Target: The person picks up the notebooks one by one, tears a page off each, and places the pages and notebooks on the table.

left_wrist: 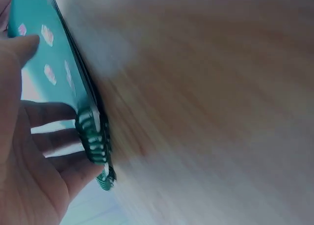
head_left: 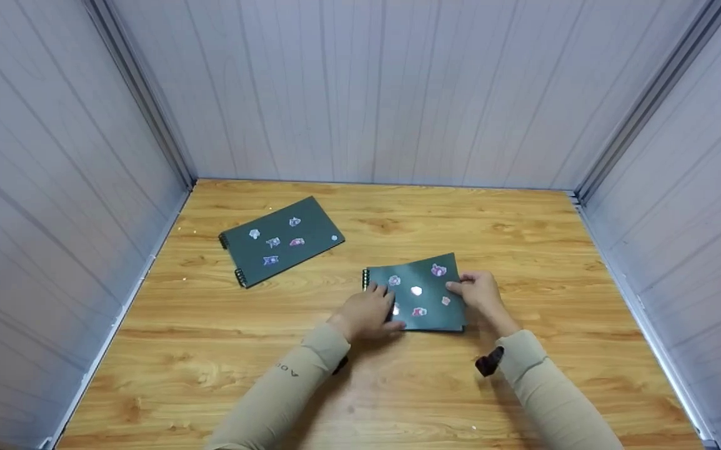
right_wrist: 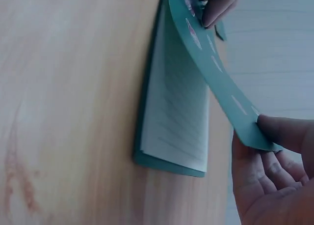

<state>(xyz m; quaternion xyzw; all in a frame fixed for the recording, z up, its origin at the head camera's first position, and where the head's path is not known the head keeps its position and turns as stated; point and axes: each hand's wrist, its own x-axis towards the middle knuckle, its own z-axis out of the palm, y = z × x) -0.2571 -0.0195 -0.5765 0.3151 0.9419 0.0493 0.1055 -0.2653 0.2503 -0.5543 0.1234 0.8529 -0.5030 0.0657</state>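
A dark green spiral notebook (head_left: 429, 319) with several shiny stickers on its cover lies on the wooden table. My right hand (head_left: 478, 292) pinches the right edge of its front cover (right_wrist: 230, 104) between thumb and fingers. That cover bends upward, and the right wrist view shows lined white pages (right_wrist: 176, 114) under it. On the left side of the notebook, my left hand (head_left: 368, 312) presses with spread fingers. Its fingertips reach the spiral binding (left_wrist: 91, 136) in the left wrist view, and its thumb lies by the near edge.
A second dark green spiral notebook (head_left: 282, 237), stickered too, lies closed and slanted at the back left of the table (head_left: 210, 362). Pale panel walls (head_left: 373, 94) stand at the back and both sides. Small white specks dot the tabletop.
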